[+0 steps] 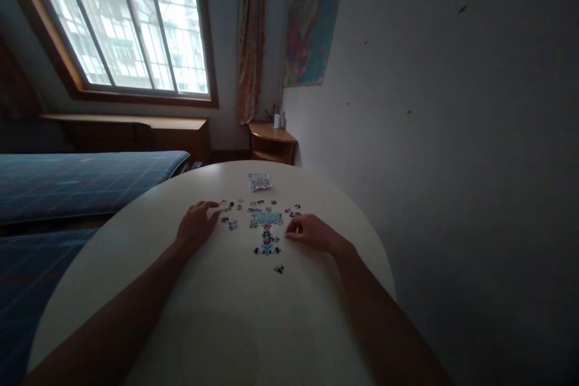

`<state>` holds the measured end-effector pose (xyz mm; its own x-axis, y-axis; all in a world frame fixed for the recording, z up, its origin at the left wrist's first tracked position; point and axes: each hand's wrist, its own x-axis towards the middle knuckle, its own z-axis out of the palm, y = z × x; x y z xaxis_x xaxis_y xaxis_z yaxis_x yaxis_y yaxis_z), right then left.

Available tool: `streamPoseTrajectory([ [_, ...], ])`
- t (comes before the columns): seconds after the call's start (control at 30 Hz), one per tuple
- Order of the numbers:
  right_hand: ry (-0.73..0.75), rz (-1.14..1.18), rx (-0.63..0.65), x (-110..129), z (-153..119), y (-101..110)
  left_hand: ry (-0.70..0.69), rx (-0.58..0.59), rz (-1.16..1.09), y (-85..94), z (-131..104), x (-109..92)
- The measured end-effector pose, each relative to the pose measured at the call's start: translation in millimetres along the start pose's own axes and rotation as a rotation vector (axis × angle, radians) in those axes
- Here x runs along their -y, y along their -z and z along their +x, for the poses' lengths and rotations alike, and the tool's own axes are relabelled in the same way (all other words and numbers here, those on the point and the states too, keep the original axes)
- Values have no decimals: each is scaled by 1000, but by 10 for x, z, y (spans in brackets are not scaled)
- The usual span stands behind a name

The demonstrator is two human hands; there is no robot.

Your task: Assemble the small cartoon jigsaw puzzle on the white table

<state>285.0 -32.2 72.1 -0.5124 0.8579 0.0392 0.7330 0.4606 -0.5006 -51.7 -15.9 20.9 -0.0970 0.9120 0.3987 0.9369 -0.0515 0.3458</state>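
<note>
A partly joined jigsaw puzzle (266,219) lies flat in the middle of the table. Its top is a wide pale-blue block, and a narrow column of joined pieces runs down to a wider row (266,249). My left hand (196,226) rests left of the puzzle, thumb and forefinger apart, their tips beside loose puzzle pieces (231,206). Close to the puzzle's right edge is my right hand (312,232), its fingers curled and thumb and forefinger brought together. Whatever may be between those fingertips is too small to make out. One loose piece (279,268) lies below the puzzle.
A small printed packet (259,181) lies beyond the puzzle on the round white table (217,319). More loose pieces (296,207) are scattered above and beside it. The wall (434,163) stands close on the right. To the left is a bed with a blue plaid cover (85,184).
</note>
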Motion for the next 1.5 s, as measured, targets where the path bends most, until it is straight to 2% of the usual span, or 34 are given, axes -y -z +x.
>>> streamPoseTrajectory([
  [0.13, 77, 101, 275, 276, -113, 14, 94, 10, 37, -57, 56, 109],
  [0.27, 57, 58, 381, 432, -162, -24, 92, 32, 93, -111, 92, 103],
  [0.5, 67, 111, 430, 359, -121, -76, 56, 66, 121, -185, 241, 46],
  [0.67, 66, 130, 451, 298, -116, -66, 130, 91, 120, -175, 389, -9],
  [0.87, 32, 117, 457, 311, -128, -43, 232, 228, 70, -156, 629, -12],
  [1.0, 18, 86, 449, 326, -124, -33, 226, 303, 17, -155, 716, 9],
  [1.33, 13, 77, 440, 283, -114, -62, 112, 184, -173, -33, 380, -51],
  [1.4, 4, 75, 439, 297, -117, -54, 90, 186, -208, 29, 262, -118],
  [1.47, 3, 75, 435, 312, -121, -45, 59, 181, -336, 99, 96, -233],
  [1.5, 7, 75, 431, 318, -122, -41, 23, 218, -398, 135, -1, -309],
])
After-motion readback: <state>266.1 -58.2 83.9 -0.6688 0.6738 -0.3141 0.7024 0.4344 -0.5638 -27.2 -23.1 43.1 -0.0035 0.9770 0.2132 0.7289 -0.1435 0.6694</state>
